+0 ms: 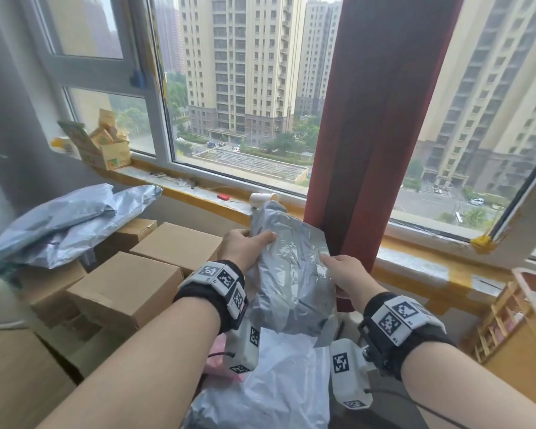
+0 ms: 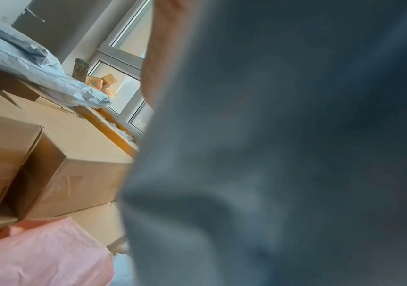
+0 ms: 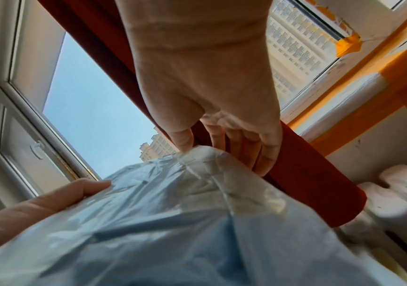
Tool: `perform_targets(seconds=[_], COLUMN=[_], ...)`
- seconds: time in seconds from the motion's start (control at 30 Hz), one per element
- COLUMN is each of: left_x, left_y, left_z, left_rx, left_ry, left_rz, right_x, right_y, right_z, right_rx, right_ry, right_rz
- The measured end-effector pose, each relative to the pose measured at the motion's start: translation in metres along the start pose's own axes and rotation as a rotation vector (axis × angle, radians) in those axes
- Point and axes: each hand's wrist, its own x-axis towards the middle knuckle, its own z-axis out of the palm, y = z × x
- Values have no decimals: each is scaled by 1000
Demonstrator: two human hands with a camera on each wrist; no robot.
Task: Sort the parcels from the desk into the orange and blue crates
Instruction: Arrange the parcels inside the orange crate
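Note:
I hold a grey plastic mailer parcel (image 1: pixel 288 267) up in front of the window with both hands. My left hand (image 1: pixel 245 246) grips its upper left edge, thumb on the front face. My right hand (image 1: pixel 341 274) pinches its right edge, thumb on top and fingers behind, which the right wrist view shows on the grey parcel (image 3: pixel 172 212). In the left wrist view the grey parcel (image 2: pixel 283 154) fills most of the picture and hides the hand's fingers. No orange or blue crate is in view.
Several brown cardboard boxes (image 1: pixel 127 289) are stacked at the left with grey mailers (image 1: pixel 59 224) lying on them. A white plastic bag (image 1: pixel 276 382) and a pink bag (image 2: pixel 40 257) lie below my hands. A dark red curtain (image 1: pixel 378 119) hangs just behind the parcel, over the windowsill (image 1: pixel 415 258).

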Motion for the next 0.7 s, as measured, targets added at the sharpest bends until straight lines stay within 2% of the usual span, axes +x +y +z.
perform_targets(seconds=[0.2, 0.3, 0.37, 0.47, 0.57, 0.7], left_x=[-4, -9, -11, -14, -12, -5], left_y=[3, 5, 4, 0, -4, -11], left_z=[-10, -13, -13, -13, -18, -27], left_rx=[-80, -30, 83, 236, 248, 389], left_ry=[98, 144, 135, 95, 38, -1], left_rz=[112, 195, 269, 358, 402, 445], right_x=[-3, -3, -5, -7, -6, -2], right_y=[-9, -11, -15, -24, -29, -31], right_z=[6, 10, 12, 15, 17, 19], right_rx=[87, 126, 175, 333, 469, 557], right_ry=[43, 65, 45, -81, -132, -166], right_rz=[-32, -42, -23, 79, 129, 157])
